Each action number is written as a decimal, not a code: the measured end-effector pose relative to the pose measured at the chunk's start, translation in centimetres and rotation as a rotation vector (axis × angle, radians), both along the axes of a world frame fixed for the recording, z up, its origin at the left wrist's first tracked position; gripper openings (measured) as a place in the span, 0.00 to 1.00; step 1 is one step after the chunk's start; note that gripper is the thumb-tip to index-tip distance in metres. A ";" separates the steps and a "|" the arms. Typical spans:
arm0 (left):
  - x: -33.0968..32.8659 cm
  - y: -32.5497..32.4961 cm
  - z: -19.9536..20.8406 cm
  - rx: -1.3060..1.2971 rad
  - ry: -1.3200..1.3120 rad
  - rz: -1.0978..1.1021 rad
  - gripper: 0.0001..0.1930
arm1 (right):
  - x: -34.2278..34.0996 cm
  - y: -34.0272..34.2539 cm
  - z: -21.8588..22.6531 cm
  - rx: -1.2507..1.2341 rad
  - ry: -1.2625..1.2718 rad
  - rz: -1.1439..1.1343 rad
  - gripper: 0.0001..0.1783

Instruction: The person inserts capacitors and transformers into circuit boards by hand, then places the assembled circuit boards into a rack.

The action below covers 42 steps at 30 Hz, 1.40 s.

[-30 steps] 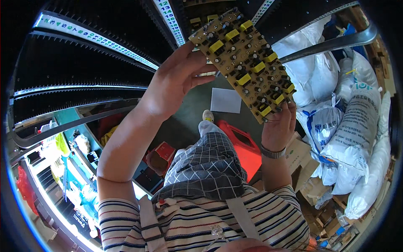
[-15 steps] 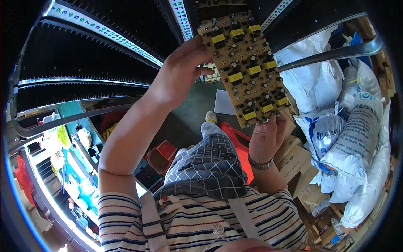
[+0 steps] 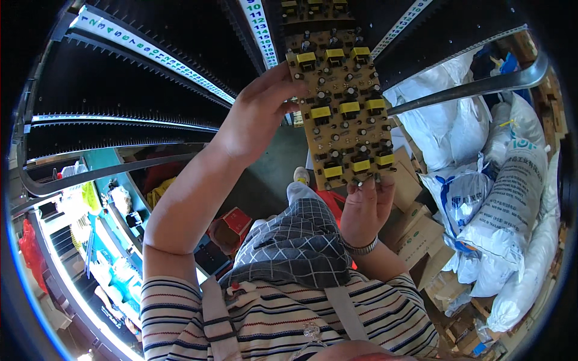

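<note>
A tan circuit board panel [image 3: 344,90], set with rows of yellow-topped parts and small round capacitors, is gripped between both hands. My left hand [image 3: 271,96] holds its left edge near the far end, fingers partly hidden by the board. At the near edge, my right hand [image 3: 368,207] pinches the board between thumb and fingers. The panel's far end lies between the black slotted walls of a rack [image 3: 120,78]. Another board [image 3: 316,9] of the same kind shows beyond it, at the top of the view.
Pale numbered strips [image 3: 156,54] run along the rack walls, and a bent metal bar [image 3: 475,90] crosses at the right. White sacks [image 3: 500,198] and cardboard boxes [image 3: 415,234] are piled on the right. A red box [image 3: 235,222] sits on the floor; a brightly lit bench [image 3: 114,259] stands left.
The circuit board has turned from a slant to nearly straight, its near end swinging left. My right hand has moved left with it; my left hand has shifted slightly nearer.
</note>
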<state>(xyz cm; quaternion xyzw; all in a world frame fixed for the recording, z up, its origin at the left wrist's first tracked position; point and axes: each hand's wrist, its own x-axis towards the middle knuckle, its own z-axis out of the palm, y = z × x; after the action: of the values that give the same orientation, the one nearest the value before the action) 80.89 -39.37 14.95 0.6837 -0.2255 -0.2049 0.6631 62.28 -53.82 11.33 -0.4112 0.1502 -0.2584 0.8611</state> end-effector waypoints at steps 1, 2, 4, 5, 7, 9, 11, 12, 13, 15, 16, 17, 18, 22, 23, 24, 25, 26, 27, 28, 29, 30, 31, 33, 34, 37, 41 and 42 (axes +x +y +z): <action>-0.4 -0.1 0.0 -0.068 0.038 0.012 0.15 | 0.2 0.3 0.5 0.002 0.003 0.011 0.10; -0.8 -0.2 0.2 -0.137 0.075 0.023 0.15 | 0.3 0.5 0.7 0.004 0.005 0.022 0.10; -1.1 -0.4 0.6 -0.206 0.111 0.034 0.15 | 0.3 0.5 0.5 -0.009 -0.008 0.038 0.10; -1.1 -0.6 1.1 -0.215 0.228 0.040 0.17 | 0.3 0.5 0.4 -0.021 -0.020 0.054 0.10; -1.0 -0.6 2.0 -0.231 0.462 0.056 0.21 | 0.6 0.6 0.4 -0.032 -0.034 0.073 0.10; -0.8 -0.6 2.0 -0.237 0.449 0.048 0.21 | 1.3 0.7 0.8 -0.025 -0.016 0.058 0.10; -0.6 -0.5 2.1 -0.248 0.425 0.034 0.22 | 2.0 0.7 1.2 -0.023 -0.009 0.053 0.10; -0.5 -0.4 2.1 -0.249 0.422 0.036 0.22 | 2.3 0.7 1.4 -0.016 -0.018 0.054 0.10; -0.4 -0.3 1.9 -0.177 0.348 0.040 0.22 | 2.6 0.7 1.6 -0.010 -0.028 0.056 0.10; -0.3 -0.2 1.6 -0.032 0.199 0.047 0.23 | 2.9 0.7 1.8 -0.004 -0.042 0.059 0.10; -0.2 -0.3 1.7 -0.034 0.193 0.048 0.23 | 3.1 0.6 1.9 0.003 -0.059 0.060 0.09; -0.5 -0.4 1.9 -0.107 0.271 0.054 0.23 | 3.2 0.5 2.0 0.010 -0.077 0.061 0.09; -0.7 -0.4 2.2 -0.180 0.349 0.059 0.24 | 3.3 0.5 2.1 0.017 -0.095 0.063 0.09; -1.3 -0.6 3.6 -0.231 0.448 0.052 0.25 | 3.6 0.6 2.6 0.014 -0.018 0.069 0.08; -1.2 -0.6 3.8 -0.219 0.464 0.046 0.25 | 3.9 0.7 2.7 0.014 -0.021 0.070 0.08; -1.1 -0.6 3.9 -0.219 0.461 0.047 0.25 | 4.3 0.6 2.8 0.009 -0.005 0.052 0.08; -0.9 -0.5 3.6 -0.250 0.502 0.036 0.24 | 4.8 0.6 2.9 0.005 0.012 0.033 0.08; -0.7 -0.3 3.4 -0.280 0.542 0.026 0.24 | 5.2 0.6 2.8 0.001 0.029 0.015 0.09; -0.6 -0.3 3.4 -0.310 0.583 0.015 0.23 | 5.6 0.6 2.7 0.002 0.027 0.018 0.09; -0.6 -0.1 3.4 -0.310 0.582 0.018 0.23 | 6.0 0.5 2.5 -0.016 0.001 0.039 0.08; -0.7 0.0 3.6 -0.313 0.593 0.015 0.23 | 6.4 0.5 2.3 -0.034 -0.025 0.060 0.07; -0.8 0.2 3.8 -0.317 0.606 0.013 0.23 | 6.7 0.4 2.1 -0.052 -0.050 0.081 0.07; -0.9 0.3 3.9 -0.320 0.618 0.011 0.23 | 7.1 0.5 2.0 -0.052 -0.050 0.084 0.07; -1.1 0.8 3.3 -0.331 0.608 0.015 0.24 | 7.8 0.5 1.8 -0.046 -0.046 0.079 0.07; -1.3 1.1 2.8 -0.341 0.597 0.015 0.24 | 8.2 0.6 1.7 -0.044 -0.043 0.077 0.06; -2.1 2.0 2.5 -0.328 0.616 0.040 0.25 | 9.9 0.9 1.3 -0.001 -0.044 0.042 0.06; -4.0 3.6 2.4 -0.265 0.658 0.119 0.27 | 11.8 0.9 0.9 0.023 -0.065 0.047 0.07; -4.5 4.1 2.4 -0.255 0.653 0.143 0.27 | 12.2 0.9 0.9 0.023 -0.078 0.056 0.07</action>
<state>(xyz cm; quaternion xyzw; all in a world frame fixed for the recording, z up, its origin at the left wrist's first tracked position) 76.42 -35.32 17.31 0.5081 0.0228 -0.3360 0.7927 74.53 -52.90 12.26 -0.3951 0.1077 -0.2482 0.8779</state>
